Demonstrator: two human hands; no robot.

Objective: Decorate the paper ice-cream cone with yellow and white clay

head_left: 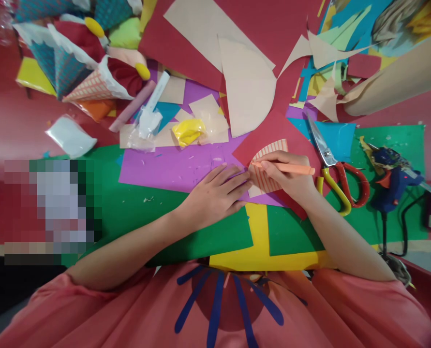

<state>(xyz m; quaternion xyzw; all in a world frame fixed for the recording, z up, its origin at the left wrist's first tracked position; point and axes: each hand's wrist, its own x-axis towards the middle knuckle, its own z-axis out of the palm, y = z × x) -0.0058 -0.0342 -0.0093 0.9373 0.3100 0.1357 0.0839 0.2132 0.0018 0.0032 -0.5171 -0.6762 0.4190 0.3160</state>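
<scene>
My right hand (291, 176) is closed round an orange marker (298, 168), its tip at the left edge of a cream paper piece (269, 181) striped with orange lines. That piece has a curved upper edge and lies over red and purple sheets. Flat beside it, my left hand (222, 193) has its fingers stretched out, the fingertips at the paper's left edge. Under the left hand are a purple sheet (157, 166) and a green sheet (200, 237). Just right of my right hand lie scissors (327, 152) with red and yellow handles.
A blue glue gun (391, 186) with a cord lies at the right. Paper cones (88, 87) stand at the back left, near a white marker (157, 92) and a yellow clay packet (188, 131). Cream offcuts (249, 87) and a paper roll (393, 77) lie farther back.
</scene>
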